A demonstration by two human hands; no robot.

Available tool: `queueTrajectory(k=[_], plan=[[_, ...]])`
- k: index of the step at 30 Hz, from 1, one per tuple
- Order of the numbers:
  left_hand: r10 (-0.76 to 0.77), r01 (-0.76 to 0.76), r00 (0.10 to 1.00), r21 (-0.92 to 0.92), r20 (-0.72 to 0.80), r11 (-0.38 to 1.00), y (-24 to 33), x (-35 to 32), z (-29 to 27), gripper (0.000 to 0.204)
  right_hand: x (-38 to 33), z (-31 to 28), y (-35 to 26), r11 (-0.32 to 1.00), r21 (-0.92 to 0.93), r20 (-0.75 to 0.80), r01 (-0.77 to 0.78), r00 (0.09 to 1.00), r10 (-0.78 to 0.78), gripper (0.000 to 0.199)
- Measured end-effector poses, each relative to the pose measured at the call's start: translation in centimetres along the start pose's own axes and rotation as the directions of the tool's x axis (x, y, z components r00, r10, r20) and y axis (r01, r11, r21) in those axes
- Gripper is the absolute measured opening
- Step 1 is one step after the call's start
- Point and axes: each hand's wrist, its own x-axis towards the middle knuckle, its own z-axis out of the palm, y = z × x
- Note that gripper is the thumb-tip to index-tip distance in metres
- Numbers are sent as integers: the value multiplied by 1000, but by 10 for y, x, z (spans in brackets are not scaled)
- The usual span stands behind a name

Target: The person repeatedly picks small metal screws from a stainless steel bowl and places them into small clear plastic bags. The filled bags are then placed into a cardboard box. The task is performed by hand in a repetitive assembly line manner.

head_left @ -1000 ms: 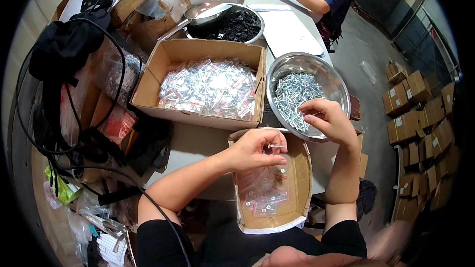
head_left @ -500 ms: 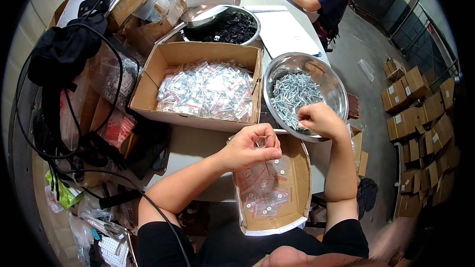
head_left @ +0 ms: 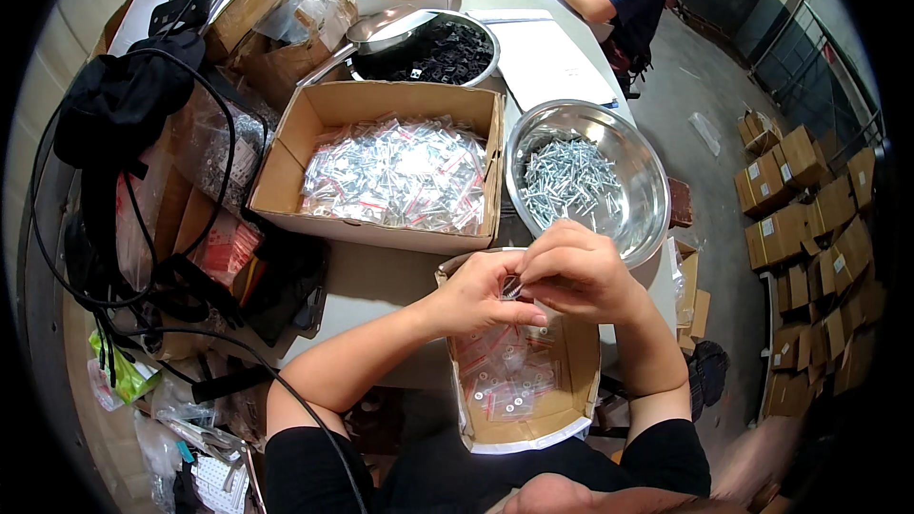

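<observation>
Over the near cardboard tray (head_left: pixel 566 409), my left hand (head_left: pixel 466 297) pinches a small clear plastic bag, mostly hidden by the fingers. My right hand (head_left: pixel 583 271) meets it at the bag, its fingertips pressed together around screws (head_left: pixel 511 289), of which only a bit of metal shows. In the tray lie several flat clear zip bags (head_left: pixel 519 390) with red strips and small white round pieces in them. Just beyond my right hand stands a steel bowl (head_left: pixel 649 195) with a heap of silvery screws (head_left: pixel 564 176).
A large cardboard box (head_left: pixel 367 232) full of filled zip bags (head_left: pixel 395 176) stands beyond my left hand. Behind it sits a bowl of black parts (head_left: pixel 443 52) with a metal scoop (head_left: pixel 390 30). Papers (head_left: pixel 552 62) lie far right, near a co-worker (head_left: pixel 624 0). A black cable (head_left: pixel 295 390) crosses my left arm.
My right hand has come from the screw bowl, down and left, to the bag in my left hand. My left hand has lowered slightly. Fewer screws cover the bowl's near side.
</observation>
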Motion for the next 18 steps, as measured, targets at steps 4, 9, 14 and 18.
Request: queueTrajectory(k=[4,9,14,18], plan=[[34,-33,999,-39,16,999,-8,-1,-3,45,3,-4,-9,996,-84,101,-43,994,51,24],[75,-76,997,-37,-26,996,-8,0,1,41,1,2,-12,997,-39,26,-70,997,71,26],[140,-138,990,84,-18,987,-3,-2,0,36,5,-5,-15,988,-152,58,22,998,-13,28],[68,-69,998,127,6,990,1,-1,2,38,6,-3,-19,982,-166,122,91,990,-71,29]])
